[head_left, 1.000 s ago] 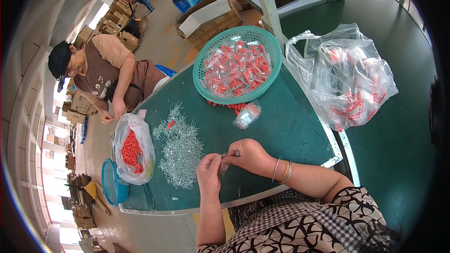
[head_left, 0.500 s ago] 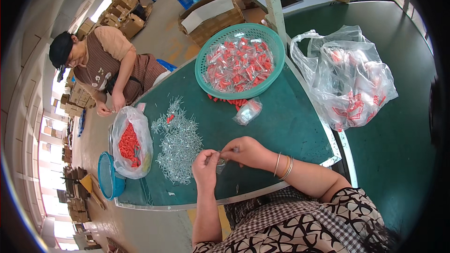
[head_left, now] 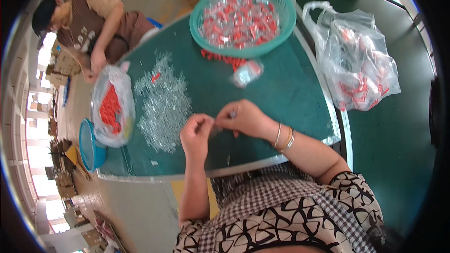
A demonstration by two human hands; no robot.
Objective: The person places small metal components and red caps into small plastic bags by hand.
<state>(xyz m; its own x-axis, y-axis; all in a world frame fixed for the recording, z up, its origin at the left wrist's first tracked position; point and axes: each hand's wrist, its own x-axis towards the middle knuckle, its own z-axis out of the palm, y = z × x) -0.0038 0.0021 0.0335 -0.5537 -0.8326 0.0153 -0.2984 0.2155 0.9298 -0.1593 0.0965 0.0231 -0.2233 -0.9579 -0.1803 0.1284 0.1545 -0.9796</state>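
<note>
My left hand (head_left: 197, 133) and my right hand (head_left: 243, 118) meet over the green table (head_left: 281, 93), pinching a small clear plastic bag (head_left: 219, 124) between their fingertips. Just left of my hands lies a heap of small clear bags (head_left: 164, 105). A filled clear packet with red pieces (head_left: 247, 72) lies beyond my hands. A teal basket (head_left: 243, 17) full of such packets stands at the far side, with loose red pieces (head_left: 220, 57) at its near rim.
A clear bag of red pieces (head_left: 112, 107) and a blue bowl (head_left: 90, 144) sit at the table's left end. A large clear bag of packets (head_left: 361, 70) lies to the right. Another person (head_left: 89, 18) works at the far left. Cardboard boxes stand behind.
My hands have stayed together on the small bag. The view has shifted so that the table and basket sit higher and larger in the picture.
</note>
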